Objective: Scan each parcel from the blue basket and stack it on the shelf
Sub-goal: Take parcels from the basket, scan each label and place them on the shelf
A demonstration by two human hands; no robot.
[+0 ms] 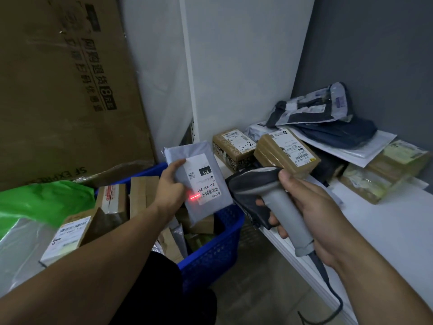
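My left hand [169, 186] grips a grey bagged parcel [210, 205] by its left edge, above the blue basket [218, 249]. The parcel's white label faces me and a red scan line glows at the label's lower left. My right hand [304, 212] holds a grey and black barcode scanner [264, 195] by its handle, with the head aimed left at the parcel. Its cable hangs down past my wrist. The basket holds several brown boxes and bags. On the white shelf [386, 221] to the right lie brown boxes [285, 153] and dark and white bagged parcels [328, 118].
A large flat cardboard carton [58, 90] leans against the wall at the left. A green plastic bag [39, 202] and a clear bag lie left of the basket. A white upright panel [234, 66] stands behind the shelf. Floor shows below the shelf edge.
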